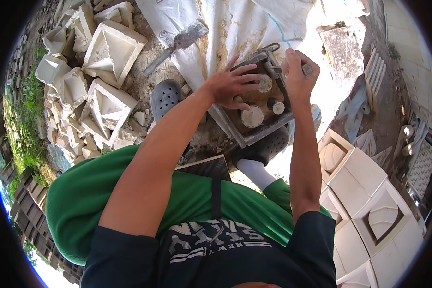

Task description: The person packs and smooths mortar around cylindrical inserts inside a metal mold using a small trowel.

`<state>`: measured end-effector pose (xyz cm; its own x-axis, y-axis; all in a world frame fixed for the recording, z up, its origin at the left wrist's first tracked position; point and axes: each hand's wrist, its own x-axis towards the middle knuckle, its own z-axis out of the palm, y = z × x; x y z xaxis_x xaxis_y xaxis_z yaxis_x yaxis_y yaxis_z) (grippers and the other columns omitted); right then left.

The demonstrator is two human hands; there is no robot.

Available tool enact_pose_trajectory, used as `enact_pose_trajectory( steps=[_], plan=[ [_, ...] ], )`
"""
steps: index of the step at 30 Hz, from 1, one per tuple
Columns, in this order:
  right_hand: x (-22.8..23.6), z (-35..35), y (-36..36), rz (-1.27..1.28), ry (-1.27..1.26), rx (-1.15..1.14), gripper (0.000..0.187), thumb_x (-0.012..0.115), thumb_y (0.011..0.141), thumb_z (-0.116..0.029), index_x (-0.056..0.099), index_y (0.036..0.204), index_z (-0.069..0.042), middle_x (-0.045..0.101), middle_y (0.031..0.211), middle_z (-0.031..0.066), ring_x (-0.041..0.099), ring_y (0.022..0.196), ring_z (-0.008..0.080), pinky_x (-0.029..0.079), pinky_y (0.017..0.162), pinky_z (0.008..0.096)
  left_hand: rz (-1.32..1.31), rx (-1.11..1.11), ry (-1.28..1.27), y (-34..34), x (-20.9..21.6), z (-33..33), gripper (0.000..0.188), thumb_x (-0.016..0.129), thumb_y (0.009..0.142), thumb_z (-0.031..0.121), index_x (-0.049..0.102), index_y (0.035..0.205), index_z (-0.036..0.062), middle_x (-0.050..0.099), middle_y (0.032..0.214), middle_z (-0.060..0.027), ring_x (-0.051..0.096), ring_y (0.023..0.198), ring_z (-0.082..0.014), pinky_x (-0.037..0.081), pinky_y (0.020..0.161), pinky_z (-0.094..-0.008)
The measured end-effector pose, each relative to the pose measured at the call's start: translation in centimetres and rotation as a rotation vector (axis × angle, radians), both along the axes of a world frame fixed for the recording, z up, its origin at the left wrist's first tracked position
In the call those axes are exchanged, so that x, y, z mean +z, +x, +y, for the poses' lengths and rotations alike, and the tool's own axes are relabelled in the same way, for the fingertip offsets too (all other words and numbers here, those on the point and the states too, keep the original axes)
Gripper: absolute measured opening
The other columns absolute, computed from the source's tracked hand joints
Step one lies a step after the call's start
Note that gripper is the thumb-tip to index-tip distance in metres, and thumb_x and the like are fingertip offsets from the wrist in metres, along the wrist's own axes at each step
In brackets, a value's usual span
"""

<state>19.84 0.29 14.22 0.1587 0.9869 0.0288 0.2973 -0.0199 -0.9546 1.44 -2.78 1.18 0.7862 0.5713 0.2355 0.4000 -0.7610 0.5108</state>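
Note:
My left hand [231, 86] is spread out over a dark-edged box mould [230, 126], with its fingers apart. Its fingertips lie beside or on the round, pale-topped knobs inside; I cannot tell how firmly they touch. One larger knob [252, 116] is nearest me, a smaller knob [276, 106] stands to its right, and another knob [265, 83] is farther off. At the mould's far right edge my right hand [296, 77] makes a fist, raised above it. A rounded, greyish end [307, 69] pokes out of this fist; the rest of that object is hidden.
A flat trowel-like blade [191, 34] lies on the white sheet [235, 29]. Broken pale cast blocks [113, 53] are heaped at left. Whole cast blocks [381, 211] stand in rows at lower right. My grey clog [166, 98] is beside the mould; a board [343, 50] lies right.

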Motion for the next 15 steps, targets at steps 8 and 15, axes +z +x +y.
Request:
enact_pose_trajectory(
  steps=[8,15],
  plan=[
    [0.0,2.1,1.3,0.354,0.048,-0.155,0.038,0.053,0.087,-0.007,0.032,0.056,-0.012,0.029,0.05,-0.0007,0.026,0.043,0.0111,0.021,0.043,0.0315,0.012,0.019,-0.011,-0.2,0.1,-0.3,0.068,0.06,0.08,0.068,0.058,0.132,0.0236,0.046,0.146,0.0002,0.039,0.136,-0.0262,0.017,0.12,-0.0545],
    [0.3,0.5,2.1,0.29,-0.097,0.007,0.038,0.05,0.088,-0.004,0.034,0.054,-0.011,0.03,0.05,-0.0012,0.029,0.045,0.0116,0.025,0.048,0.0312,-0.053,0.014,-0.008,-0.1,0.2,-0.1,0.063,0.07,0.077,0.058,0.061,0.128,0.0204,0.05,0.141,0.0012,0.051,0.114,-0.0251,0.035,0.109,-0.0461]
  ],
)
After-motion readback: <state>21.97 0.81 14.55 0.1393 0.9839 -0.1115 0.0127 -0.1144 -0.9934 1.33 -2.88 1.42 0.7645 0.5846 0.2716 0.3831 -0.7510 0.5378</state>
